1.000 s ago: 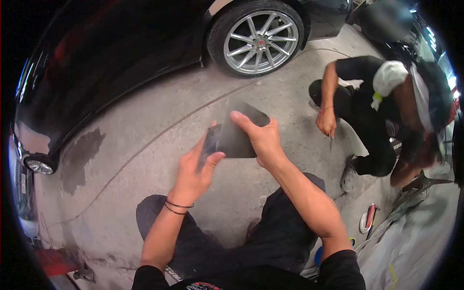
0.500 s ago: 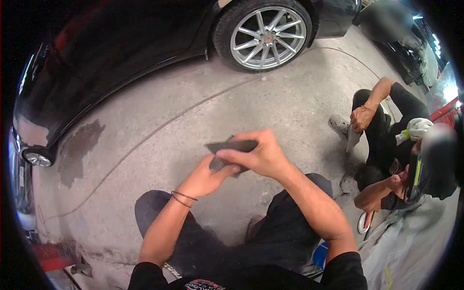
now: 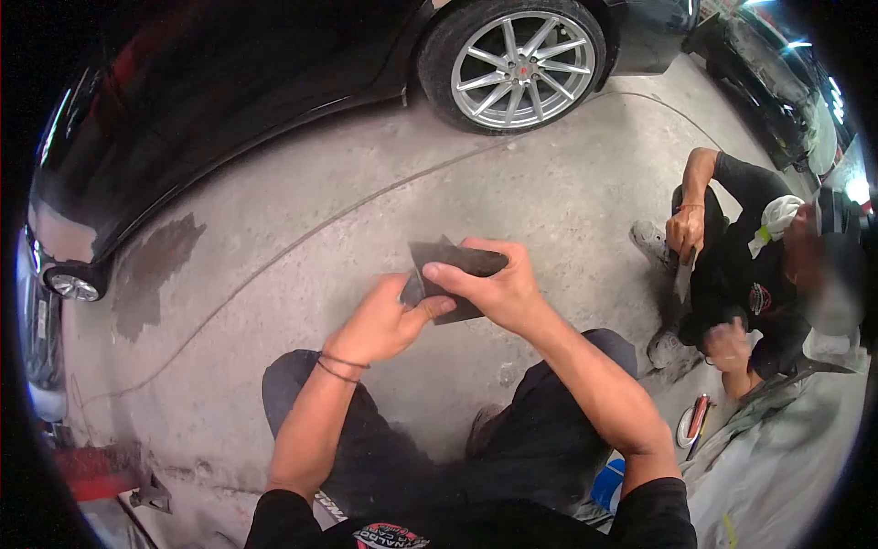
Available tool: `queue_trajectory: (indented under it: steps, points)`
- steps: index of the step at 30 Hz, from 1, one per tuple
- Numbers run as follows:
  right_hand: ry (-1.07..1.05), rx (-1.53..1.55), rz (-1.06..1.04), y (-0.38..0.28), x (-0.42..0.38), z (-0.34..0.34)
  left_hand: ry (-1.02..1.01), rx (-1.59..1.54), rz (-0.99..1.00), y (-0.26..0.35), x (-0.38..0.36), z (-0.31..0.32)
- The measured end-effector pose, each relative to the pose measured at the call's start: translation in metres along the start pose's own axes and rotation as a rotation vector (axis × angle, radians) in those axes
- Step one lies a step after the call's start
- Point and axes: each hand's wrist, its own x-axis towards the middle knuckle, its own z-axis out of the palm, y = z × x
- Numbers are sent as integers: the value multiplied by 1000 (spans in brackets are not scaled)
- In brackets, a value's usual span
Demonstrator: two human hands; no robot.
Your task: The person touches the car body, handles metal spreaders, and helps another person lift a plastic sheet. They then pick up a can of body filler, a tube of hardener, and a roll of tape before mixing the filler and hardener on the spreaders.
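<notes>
A dark grey sheet, looking folded or in several layers (image 3: 461, 261), is between my hands above the floor. My left hand (image 3: 382, 320), with dark bands at its wrist, pinches the sheet's lower left part with the thumb on top. My right hand (image 3: 501, 285) grips its right side, thumb across the upper face and fingers behind. The sheet's upper left corner sticks out past the fingers. Its underside and the fingertips behind it are hidden.
A dark car (image 3: 247, 73) with a silver-spoked wheel (image 3: 525, 71) stands ahead. At right a co-worker (image 3: 750, 229) sits low, holding a flat piece. A hose (image 3: 352, 209) crosses the concrete floor (image 3: 274, 302). A red metal part (image 3: 96, 471) lies lower left; plastic sheeting (image 3: 777, 457) lies lower right.
The sheet has turned and shows more of its face, its lower edge now below my right thumb. The co-worker's lower hand has moved down from the head. The view has shifted slightly.
</notes>
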Motion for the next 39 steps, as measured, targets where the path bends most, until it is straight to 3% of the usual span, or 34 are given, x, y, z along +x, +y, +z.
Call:
queue_trajectory:
  steps: [2,3,4,5,8,10,14,16,18,19,21,24,27,31,36,38,39]
  points:
    - [-115,-131,35,-6,5,-7,-100,15,-93,-12,5,-3]
    - [-63,-188,4,-13,5,-8,-105,64,-118,-26,11,0]
    - [-16,-242,-25,-18,7,-10,-2,-61,-24,-23,12,4]
    - [121,-144,-41,-14,10,-13,89,-177,82,-17,13,8]
    - [485,166,-141,1,22,-39,17,-454,5,-5,15,-6]
    - [515,303,-221,-7,23,-58,-18,-507,-23,-11,17,-14]
    - [394,206,-315,-10,14,-69,-134,-633,-142,-18,18,0]
    - [420,29,-264,-8,13,-64,-133,-583,-178,-12,19,4]
    - [289,-129,-323,-6,14,-56,-119,-545,-194,-6,19,5]
    - [206,-40,-258,-12,11,-45,-104,-535,-193,-4,19,4]
    - [160,-269,-281,4,14,-36,-57,-497,-167,-5,18,-1]
    - [-153,-466,56,-9,11,-28,65,-401,-116,-10,15,-20]
    - [-150,-438,33,19,12,-22,205,-245,-135,-7,10,-42]
    - [-122,-203,220,10,12,-1,275,47,-152,-4,12,-42]
    - [-168,-261,181,-5,11,-1,579,132,157,3,15,-29]
    - [-182,-285,158,-8,8,-2,614,85,311,-3,15,-33]
    - [-186,-286,157,-4,6,-1,578,-5,293,-2,13,-35]
